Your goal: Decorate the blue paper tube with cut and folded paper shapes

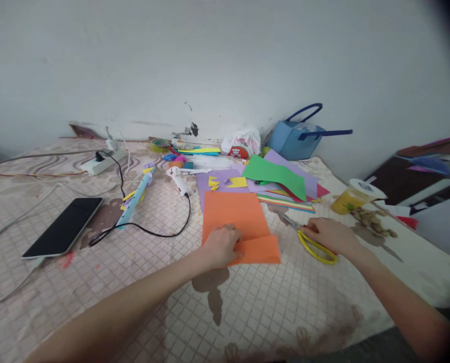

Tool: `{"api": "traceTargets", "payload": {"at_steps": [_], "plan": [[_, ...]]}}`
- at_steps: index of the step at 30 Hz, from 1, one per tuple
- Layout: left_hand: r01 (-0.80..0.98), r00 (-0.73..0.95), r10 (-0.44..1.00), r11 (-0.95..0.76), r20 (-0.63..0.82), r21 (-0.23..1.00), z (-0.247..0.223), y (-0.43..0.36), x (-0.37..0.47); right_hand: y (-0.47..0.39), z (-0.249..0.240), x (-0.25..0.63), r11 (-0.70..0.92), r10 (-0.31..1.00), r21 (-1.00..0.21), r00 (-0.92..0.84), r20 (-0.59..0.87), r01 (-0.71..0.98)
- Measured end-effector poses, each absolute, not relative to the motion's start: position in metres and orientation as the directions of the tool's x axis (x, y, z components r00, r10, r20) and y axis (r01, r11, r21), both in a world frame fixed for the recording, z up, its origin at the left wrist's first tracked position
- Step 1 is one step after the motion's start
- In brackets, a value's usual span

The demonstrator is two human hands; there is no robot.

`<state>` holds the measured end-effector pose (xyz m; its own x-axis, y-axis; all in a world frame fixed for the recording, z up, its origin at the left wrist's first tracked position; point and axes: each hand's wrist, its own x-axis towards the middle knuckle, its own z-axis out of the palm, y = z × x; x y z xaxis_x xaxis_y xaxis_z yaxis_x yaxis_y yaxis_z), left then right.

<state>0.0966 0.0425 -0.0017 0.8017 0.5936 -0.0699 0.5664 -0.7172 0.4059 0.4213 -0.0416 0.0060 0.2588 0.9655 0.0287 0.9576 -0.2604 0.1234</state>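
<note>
An orange sheet (232,209) lies on the patterned tablecloth, its near edge folded up into a flap. My left hand (221,247) rests on the sheet at the left of the flap, fingers bent and pressed together on the paper. To the right, my right hand (329,234) has its fingers closed at the yellow-handled scissors (318,251), near the pivot. The scissor blades point away and to the left, toward the colored sheets. Purple paper (223,179) with yellow cut pieces lies just beyond the orange sheet.
A glue gun (178,181) and its black cord lie left of the paper; a tablet (64,227) is farther left. Green paper (276,174) tops a pile behind. A drink cup (353,196) stands right, a blue bag (295,138) at the wall.
</note>
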Motion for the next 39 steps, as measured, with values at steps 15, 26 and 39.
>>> {"api": "traceTargets", "payload": {"at_steps": [15,26,39], "plan": [[0.411,0.833,0.548,-0.530,-0.071,0.741,-0.005,0.053,0.046,0.042,-0.021,0.336,-0.206,0.954,-0.739,0.298,-0.007,0.641],[0.361,0.813,0.582,-0.512,0.005,0.780,-0.001,0.049,0.043,0.062,-0.009,0.354,-0.203,0.914,-0.934,0.398,-0.073,0.294],[0.288,0.807,0.576,-0.199,-0.125,0.937,-0.009,0.061,0.034,0.107,0.019,0.461,0.111,0.607,-0.991,0.795,0.011,-0.072]]}}
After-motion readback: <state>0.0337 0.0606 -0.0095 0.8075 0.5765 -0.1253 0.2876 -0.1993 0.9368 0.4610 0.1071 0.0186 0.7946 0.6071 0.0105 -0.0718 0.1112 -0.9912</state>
